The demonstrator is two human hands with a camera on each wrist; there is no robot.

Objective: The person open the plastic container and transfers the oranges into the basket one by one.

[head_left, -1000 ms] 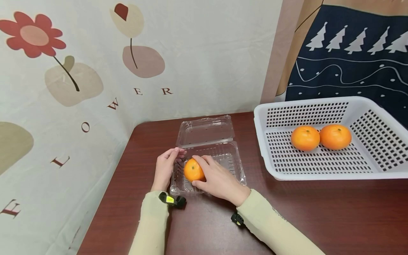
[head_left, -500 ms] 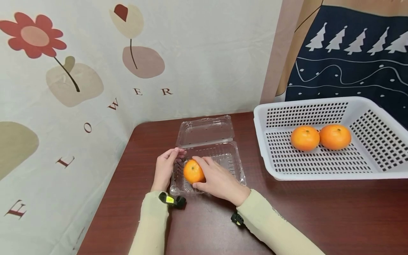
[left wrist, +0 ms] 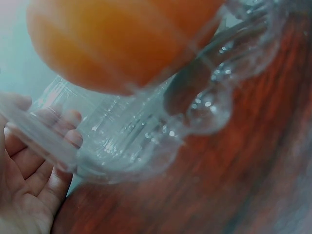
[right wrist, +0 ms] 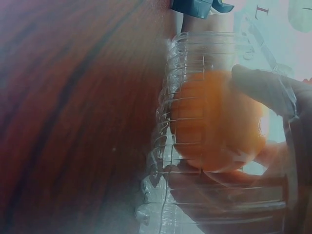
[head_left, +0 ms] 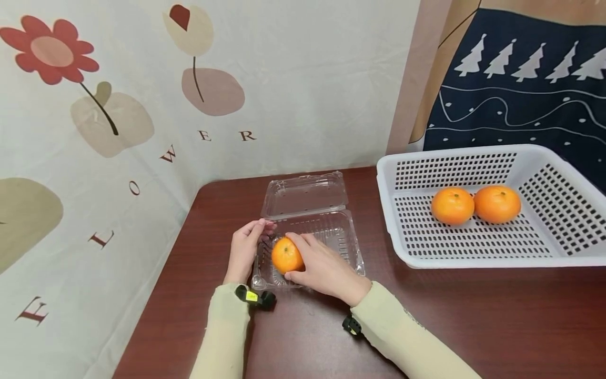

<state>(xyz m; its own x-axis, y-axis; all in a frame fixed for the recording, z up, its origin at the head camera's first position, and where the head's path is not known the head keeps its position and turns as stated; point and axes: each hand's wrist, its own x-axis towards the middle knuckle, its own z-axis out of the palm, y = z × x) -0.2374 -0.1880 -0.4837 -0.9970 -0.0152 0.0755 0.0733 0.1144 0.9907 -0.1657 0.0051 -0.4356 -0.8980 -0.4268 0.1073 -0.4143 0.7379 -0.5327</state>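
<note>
My right hand [head_left: 324,266] grips an orange [head_left: 286,256] from its right side, thumb toward me and fingers over the far side. That orange sits inside the left half of a clear plastic clamshell box [head_left: 349,239], whose lid lies folded back on the far side. At the box's left rim is my left hand [head_left: 246,245], its fingers bent over the edge. Through the plastic, the left wrist view shows those fingers [left wrist: 53,141] around the rim. In the right wrist view the orange [right wrist: 214,122] appears behind the ribbed wall, with the right thumb [right wrist: 261,87] against it.
A white perforated basket [head_left: 478,261] stands on the right of the dark red wooden table [head_left: 303,342], with two more oranges [head_left: 453,206] side by side in it. Behind the table hangs a flower-print cloth [head_left: 307,105]. Each wrist carries a small black camera [head_left: 352,325].
The orange and my right hand have shifted very slightly left within the box. My left hand stays at the rim, and the basket stays put.
</note>
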